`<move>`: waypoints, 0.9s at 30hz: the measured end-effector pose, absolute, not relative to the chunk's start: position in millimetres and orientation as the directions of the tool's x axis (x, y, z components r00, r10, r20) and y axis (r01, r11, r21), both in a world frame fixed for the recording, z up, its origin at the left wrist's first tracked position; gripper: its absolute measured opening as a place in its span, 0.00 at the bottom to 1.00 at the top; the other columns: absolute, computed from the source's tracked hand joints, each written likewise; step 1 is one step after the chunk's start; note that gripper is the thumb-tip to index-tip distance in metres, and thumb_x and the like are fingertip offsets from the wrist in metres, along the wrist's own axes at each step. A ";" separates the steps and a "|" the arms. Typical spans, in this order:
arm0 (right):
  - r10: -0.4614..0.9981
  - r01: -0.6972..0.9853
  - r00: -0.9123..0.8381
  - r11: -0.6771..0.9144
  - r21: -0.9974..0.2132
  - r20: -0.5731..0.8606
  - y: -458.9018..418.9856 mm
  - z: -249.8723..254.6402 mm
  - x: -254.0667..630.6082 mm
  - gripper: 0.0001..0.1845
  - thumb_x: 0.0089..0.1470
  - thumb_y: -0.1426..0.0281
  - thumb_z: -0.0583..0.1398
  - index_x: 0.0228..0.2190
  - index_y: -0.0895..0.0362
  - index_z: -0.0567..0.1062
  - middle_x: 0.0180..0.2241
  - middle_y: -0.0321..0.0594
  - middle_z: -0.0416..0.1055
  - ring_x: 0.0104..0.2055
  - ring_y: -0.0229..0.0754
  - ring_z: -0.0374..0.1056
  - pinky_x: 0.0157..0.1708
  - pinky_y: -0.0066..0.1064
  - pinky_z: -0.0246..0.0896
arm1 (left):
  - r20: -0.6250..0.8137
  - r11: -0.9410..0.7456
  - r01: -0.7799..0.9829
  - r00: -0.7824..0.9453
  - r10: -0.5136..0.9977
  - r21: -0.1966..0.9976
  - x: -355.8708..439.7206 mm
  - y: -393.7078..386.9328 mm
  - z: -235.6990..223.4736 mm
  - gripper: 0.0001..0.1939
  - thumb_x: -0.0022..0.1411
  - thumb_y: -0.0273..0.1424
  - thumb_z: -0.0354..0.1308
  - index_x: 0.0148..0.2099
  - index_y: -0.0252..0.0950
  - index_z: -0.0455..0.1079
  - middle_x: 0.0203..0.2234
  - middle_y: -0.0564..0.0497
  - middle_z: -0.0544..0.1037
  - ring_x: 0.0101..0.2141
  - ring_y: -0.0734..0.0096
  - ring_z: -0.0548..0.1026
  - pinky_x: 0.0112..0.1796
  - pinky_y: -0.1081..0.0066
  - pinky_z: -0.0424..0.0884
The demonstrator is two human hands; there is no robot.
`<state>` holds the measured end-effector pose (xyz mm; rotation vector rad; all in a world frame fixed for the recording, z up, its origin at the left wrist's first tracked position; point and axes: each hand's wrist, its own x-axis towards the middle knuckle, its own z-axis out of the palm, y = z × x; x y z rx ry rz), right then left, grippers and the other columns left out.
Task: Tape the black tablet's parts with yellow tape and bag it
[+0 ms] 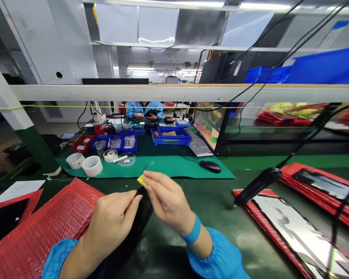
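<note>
A dark flat panel (133,232) stands tilted in front of me, seen nearly edge-on. My left hand (109,221) is closed on its upper corner, thumb on one side and fingers on the other. Close by, my right hand (170,199) pinches a small yellow piece (142,180) just above that corner. A thin dark tip pokes up past the right fingertips; what it belongs to is hidden. Whether the yellow piece touches the panel I cannot tell.
Red bubble-wrap sleeves (55,209) lie at left. Tape rolls (92,166), blue bins (114,142), a blue tray (171,135) and a mouse (210,166) stand on the green mat (168,166). A black-handled electric screwdriver (258,186) hangs at right over panels (296,228). A co-worker (144,110) sits opposite.
</note>
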<state>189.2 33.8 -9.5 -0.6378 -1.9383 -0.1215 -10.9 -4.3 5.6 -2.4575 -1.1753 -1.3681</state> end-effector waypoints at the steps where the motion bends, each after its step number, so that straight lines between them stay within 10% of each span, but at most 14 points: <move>1: 0.423 0.517 -0.310 0.827 -0.222 0.852 37.2 -6.7 194.8 0.15 0.70 0.76 0.56 0.52 0.60 0.80 0.52 0.52 0.81 0.55 0.47 0.79 0.55 0.38 0.78 | 0.769 -0.699 0.654 0.276 0.577 0.291 -13.0 -5.6 6.8 0.09 0.74 0.27 0.59 0.40 0.34 0.78 0.29 0.52 0.85 0.26 0.70 0.82 0.32 0.73 0.72; 13: 0.766 0.802 -0.391 0.555 -0.220 0.510 54.9 -8.4 250.5 0.07 0.65 0.70 0.64 0.41 0.57 0.83 0.35 0.46 0.82 0.33 0.48 0.80 0.33 0.34 0.74 | 0.425 -0.501 0.508 0.268 0.865 0.700 -19.4 -19.7 23.3 0.22 0.72 0.32 0.56 0.23 0.37 0.63 0.18 0.59 0.55 0.20 0.77 0.56 0.22 0.72 0.52; 27: 0.522 0.561 -0.426 0.793 -0.236 0.739 -34.9 14.1 204.8 0.21 0.74 0.67 0.54 0.64 0.52 0.71 0.46 0.41 0.85 0.42 0.48 0.84 0.37 0.33 0.83 | 0.488 -0.536 0.462 0.230 0.842 0.706 -16.7 -29.2 37.9 0.15 0.64 0.28 0.60 0.23 0.38 0.73 0.14 0.59 0.68 0.16 0.78 0.65 0.19 0.78 0.62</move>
